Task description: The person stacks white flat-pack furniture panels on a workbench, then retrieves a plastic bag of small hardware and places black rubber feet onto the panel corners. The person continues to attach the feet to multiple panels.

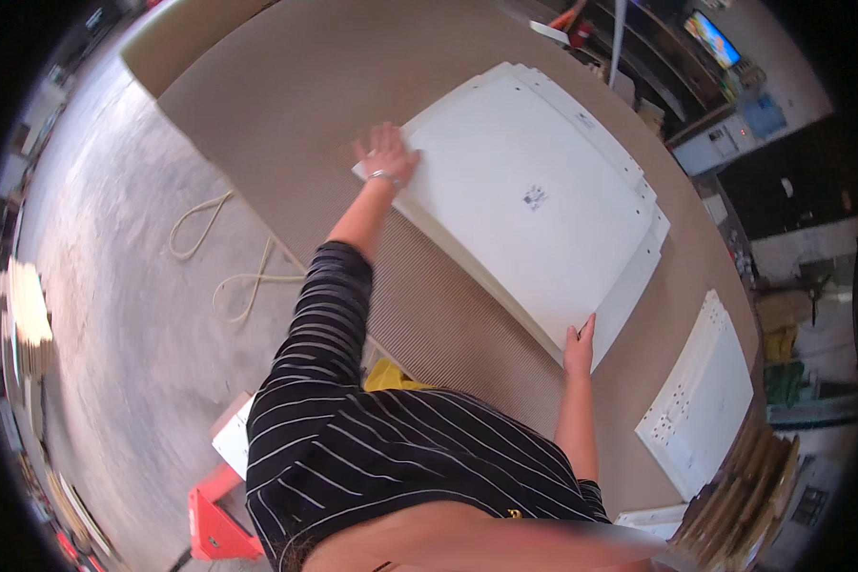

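A stack of thin white panels (529, 219) lies flat on a large brown ribbed surface, its sheets slightly fanned with stepped edges at the far right. Small dark holes dot the far edge, and a small printed mark sits mid-panel. My left hand (388, 155) rests at the stack's left corner, fingers spread and holding nothing. My right hand (579, 351) is against the near corner, fingers stretched along the edge and the thumb a little apart.
More white panels with holes (701, 396) lie to the right, beside stacked brown sheets (744, 496). Cream cord loops (253, 278) hang off the left edge. Red equipment (214, 524) stands at lower left, near yellow material (391, 377). Shelving and a lit screen (713, 38) are at the far right.
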`<state>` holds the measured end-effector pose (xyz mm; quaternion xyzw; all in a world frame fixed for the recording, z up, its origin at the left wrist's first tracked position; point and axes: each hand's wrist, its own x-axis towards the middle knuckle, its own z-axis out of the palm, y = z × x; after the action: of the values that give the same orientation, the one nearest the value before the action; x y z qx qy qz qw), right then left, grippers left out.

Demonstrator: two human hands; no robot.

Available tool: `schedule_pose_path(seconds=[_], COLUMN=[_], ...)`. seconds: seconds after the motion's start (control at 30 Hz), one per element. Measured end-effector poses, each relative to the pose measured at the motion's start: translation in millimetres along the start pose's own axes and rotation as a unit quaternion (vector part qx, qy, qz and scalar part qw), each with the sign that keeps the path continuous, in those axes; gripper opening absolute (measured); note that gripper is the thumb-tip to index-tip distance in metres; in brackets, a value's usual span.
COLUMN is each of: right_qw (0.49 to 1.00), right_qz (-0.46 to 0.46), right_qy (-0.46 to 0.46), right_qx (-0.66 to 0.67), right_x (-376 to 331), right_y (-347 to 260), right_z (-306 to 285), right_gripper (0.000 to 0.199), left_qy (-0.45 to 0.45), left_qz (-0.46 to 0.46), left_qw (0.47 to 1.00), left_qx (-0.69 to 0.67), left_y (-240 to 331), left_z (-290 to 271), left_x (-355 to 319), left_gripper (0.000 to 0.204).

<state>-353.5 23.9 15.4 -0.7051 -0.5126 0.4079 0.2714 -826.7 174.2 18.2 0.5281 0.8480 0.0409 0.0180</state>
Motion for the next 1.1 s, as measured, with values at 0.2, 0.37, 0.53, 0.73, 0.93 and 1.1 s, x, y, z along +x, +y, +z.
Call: schedule_pose_path(seconds=[0.2, 0.37, 0.53, 0.73, 0.93, 1.1], right_qw=[0.999, 0.99, 0.987, 0.909, 0.81, 0.605], right_qz=[-0.043, -0.111, -0.162, -0.407, -0.243, -0.307], right_qy=[-0.021, -0.005, -0.001, 0.083, -0.534, -0.677], right_qx=[0.022, -0.082, -0.018, 0.014, 0.021, -0.284], right_x=[25, 79, 132, 82, -63, -140], right_y=[24, 67, 92, 94, 130, 216], right_z=[-11, -42, -119, -135, -1, 79], right_gripper=[0.065, 0.062, 0.046, 0.039, 0.042, 0.044], left_qy=[-0.288, -0.379, -0.243, -0.255, -0.189, -0.171], left_qz=[0.529, 0.453, 0.051, -0.321, -0.513, -0.577], left_qw=[0.777, 0.675, 0.804, 0.836, 0.724, 0.647], left_qx=[-0.187, -0.442, -0.541, -0.364, -0.422, -0.468], left_y=[145, 180, 183, 207, 208, 197], left_z=[-5, 48, 91, 127, 157, 175], left_x=[-205, -426, -543, -725, -860, -932], left_gripper=[0.058, 0.045, 0.047, 0.045, 0.046, 0.047])
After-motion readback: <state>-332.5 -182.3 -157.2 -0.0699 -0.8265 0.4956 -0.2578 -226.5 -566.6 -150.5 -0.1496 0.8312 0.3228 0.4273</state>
